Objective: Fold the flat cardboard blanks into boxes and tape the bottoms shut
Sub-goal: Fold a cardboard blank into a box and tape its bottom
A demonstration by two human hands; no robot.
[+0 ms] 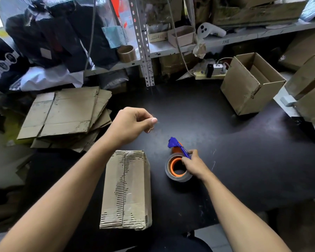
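- The black table carries everything; its bare top looks smooth, so light cardboard would probably slide on it if pushed.
- The stack of flat blanks lies at the table's left edge, well apart from both hands. The sheets look thin, worn and frayed at the edges: light, I judge, and floppy unless taken by two opposite edges.
- The open box stands at the far right, mouth up.
- The taped box lies between the forearms, seam side up, with its facing torn down to the corrugation along the taped seam. It looks light and easily crushed, so best held by its long sides.
- The tape dispenser, a clear roll on an orange core with a blue cutter, rests on the table just right of that box.
- The left hand hangs above the table, fingers curled inward, thumb and forefinger seemingly pinched; whether on a tape end I cannot tell.
- The right hand grips the dispenser at its blue handle.
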